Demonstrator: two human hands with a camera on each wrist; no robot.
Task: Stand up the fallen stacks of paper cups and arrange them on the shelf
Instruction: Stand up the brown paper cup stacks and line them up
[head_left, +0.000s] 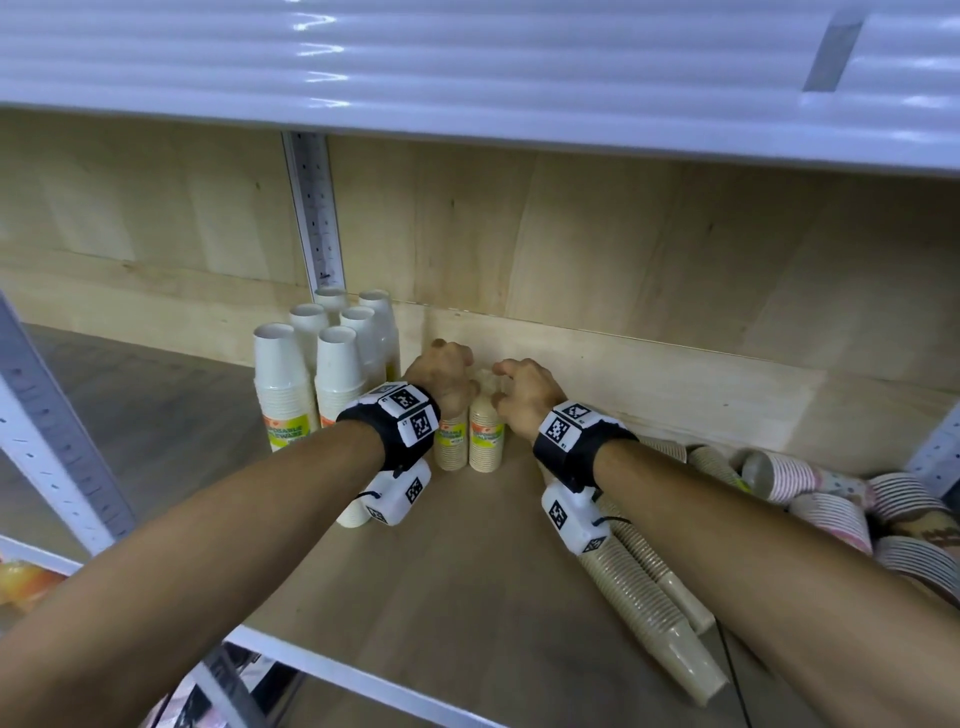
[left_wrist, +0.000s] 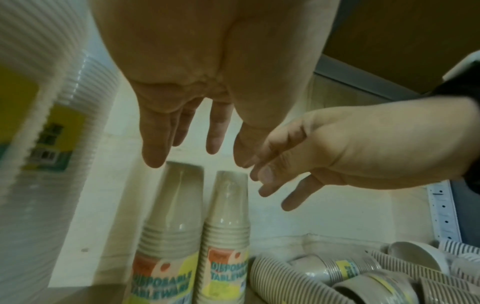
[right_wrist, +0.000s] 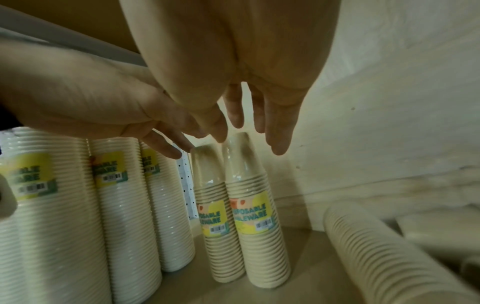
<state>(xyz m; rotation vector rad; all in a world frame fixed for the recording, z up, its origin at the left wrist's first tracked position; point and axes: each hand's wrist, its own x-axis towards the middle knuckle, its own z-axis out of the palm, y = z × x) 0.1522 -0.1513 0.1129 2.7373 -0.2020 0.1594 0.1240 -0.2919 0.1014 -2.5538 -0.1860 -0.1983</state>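
Note:
Two beige wrapped cup stacks stand upright side by side on the wooden shelf (head_left: 441, 597), the left stack (head_left: 449, 447) (left_wrist: 171, 216) (right_wrist: 210, 205) and the right stack (head_left: 485, 441) (left_wrist: 226, 216) (right_wrist: 254, 205). My left hand (head_left: 447, 364) (left_wrist: 213, 142) hovers over their tops with straight fingers, holding nothing. My right hand (head_left: 511, 379) (right_wrist: 246, 123) hangs just above the right stack with fingers extended; whether a fingertip touches the top I cannot tell. More beige stacks (head_left: 649, 587) (right_wrist: 376, 246) lie fallen on the right, under my right forearm.
Several white cup stacks (head_left: 283, 384) (right_wrist: 52, 205) stand upright just left of the beige pair. Patterned stacks (head_left: 831, 509) lie in a heap at the far right. The upper shelf (head_left: 467, 62) overhangs closely. A perforated post (head_left: 317, 208) runs up the plywood back.

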